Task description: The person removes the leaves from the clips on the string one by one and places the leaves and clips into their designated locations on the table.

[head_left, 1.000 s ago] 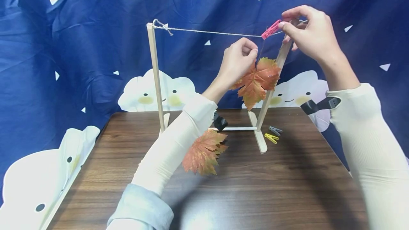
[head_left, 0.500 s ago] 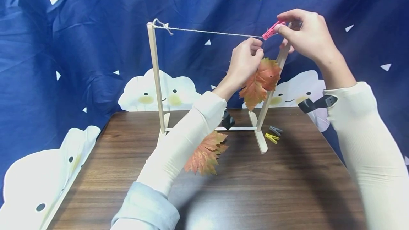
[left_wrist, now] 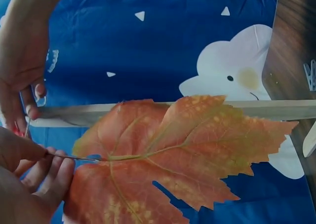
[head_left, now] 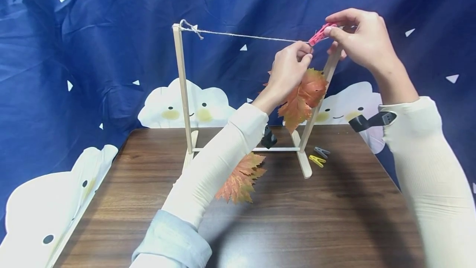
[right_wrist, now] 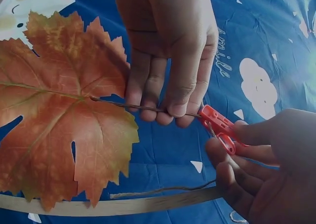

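Note:
My left hand (head_left: 288, 69) pinches the thin stem (right_wrist: 143, 107) of an orange artificial maple leaf (head_left: 303, 98), which hangs below the fingers. My right hand (head_left: 368, 40) pinches the handle end of a pink-red clothespin (head_left: 319, 35) between thumb and fingers. The clothespin's tip is at the string (head_left: 245, 35) near the right end of the line. In the right wrist view the stem's end reaches the clothespin (right_wrist: 217, 123); whether it sits between the jaws is hard to tell. Both hands are close together.
The string runs between the left post (head_left: 182, 90) and right post (head_left: 331, 69) of a wooden stand on the table (head_left: 334, 218). A second maple leaf (head_left: 243, 181) lies partly behind the left sleeve. Grey (head_left: 321, 152) and yellow (head_left: 317, 161) clothespins lie beside the stand's right foot.
My left hand has moved right and slightly up with the leaf stem, closer to the clothespin. My right hand stays by the string, still holding the clothespin.

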`<state>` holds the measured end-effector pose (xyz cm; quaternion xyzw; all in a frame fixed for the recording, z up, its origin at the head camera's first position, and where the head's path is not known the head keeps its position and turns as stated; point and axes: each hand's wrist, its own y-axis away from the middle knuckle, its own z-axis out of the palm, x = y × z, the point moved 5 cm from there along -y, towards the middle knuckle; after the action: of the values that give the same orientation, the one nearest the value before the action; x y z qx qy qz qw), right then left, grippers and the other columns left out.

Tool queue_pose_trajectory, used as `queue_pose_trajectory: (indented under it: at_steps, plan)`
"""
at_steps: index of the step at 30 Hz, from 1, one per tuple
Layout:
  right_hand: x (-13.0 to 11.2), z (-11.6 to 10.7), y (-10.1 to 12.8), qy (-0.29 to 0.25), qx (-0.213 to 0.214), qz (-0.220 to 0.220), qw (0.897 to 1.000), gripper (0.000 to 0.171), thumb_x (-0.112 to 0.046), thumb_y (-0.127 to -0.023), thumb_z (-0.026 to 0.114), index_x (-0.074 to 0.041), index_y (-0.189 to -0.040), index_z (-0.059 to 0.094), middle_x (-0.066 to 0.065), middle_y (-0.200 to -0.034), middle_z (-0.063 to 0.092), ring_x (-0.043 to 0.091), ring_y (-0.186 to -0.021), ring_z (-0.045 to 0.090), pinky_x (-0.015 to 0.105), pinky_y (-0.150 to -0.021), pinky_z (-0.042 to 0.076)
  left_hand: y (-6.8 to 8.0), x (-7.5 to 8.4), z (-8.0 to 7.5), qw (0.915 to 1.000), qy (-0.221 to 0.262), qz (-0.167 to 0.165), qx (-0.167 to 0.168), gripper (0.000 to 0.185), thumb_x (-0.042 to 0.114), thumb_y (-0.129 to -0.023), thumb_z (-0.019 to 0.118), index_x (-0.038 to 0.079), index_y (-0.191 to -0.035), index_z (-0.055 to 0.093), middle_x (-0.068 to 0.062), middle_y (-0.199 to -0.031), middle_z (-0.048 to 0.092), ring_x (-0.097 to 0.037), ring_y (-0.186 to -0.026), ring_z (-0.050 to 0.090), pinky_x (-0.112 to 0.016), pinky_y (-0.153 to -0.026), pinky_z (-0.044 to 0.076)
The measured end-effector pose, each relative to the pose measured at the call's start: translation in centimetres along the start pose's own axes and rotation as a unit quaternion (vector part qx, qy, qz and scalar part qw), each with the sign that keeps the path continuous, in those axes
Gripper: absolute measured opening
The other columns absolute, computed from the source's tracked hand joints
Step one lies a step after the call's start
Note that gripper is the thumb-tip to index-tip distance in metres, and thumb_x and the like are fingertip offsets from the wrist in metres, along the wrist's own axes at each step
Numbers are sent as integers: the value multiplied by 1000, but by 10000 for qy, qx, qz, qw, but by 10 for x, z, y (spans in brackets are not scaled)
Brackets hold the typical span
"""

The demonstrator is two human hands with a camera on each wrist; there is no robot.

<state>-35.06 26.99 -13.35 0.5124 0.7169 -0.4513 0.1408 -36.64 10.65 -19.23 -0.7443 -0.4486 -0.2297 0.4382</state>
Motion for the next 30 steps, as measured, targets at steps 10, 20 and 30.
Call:
queue_pose_trajectory:
  at_steps: [10, 20, 30]
  plan:
    - [2, -1, 1, -332, 198, 24, 9993, 27, -19, -101, 73, -6, -125, 73, -18, -90, 70, -3, -61, 68, 11, -55, 54, 1, 0, 0, 10000, -13, 2, 9, 20, 19, -108, 63, 15, -126, 72, 3, -114, 77, -7, -92, 63, -16, -71, 47]
    - [0, -4, 1, -492, 494, -73, 9975, 18, -13, -99, 76, -9, -116, 75, -20, -84, 71, -2, -59, 66, 11, -53, 52, 2, 0, -3, 10000, 39, -8, 40, 19, 19, -108, 63, 15, -124, 72, 4, -111, 77, -6, -92, 64, -16, -73, 48]
    - [-5, -8, 0, -928, 920, -351, 9908, 11, -7, -96, 78, -14, -104, 76, -15, -78, 71, 0, -53, 62, 11, -50, 51, 3, -1, -7, 9999, 105, -11, 54, 17, 20, -108, 63, 15, -121, 72, 3, -110, 76, -6, -92, 65, -16, -74, 51]
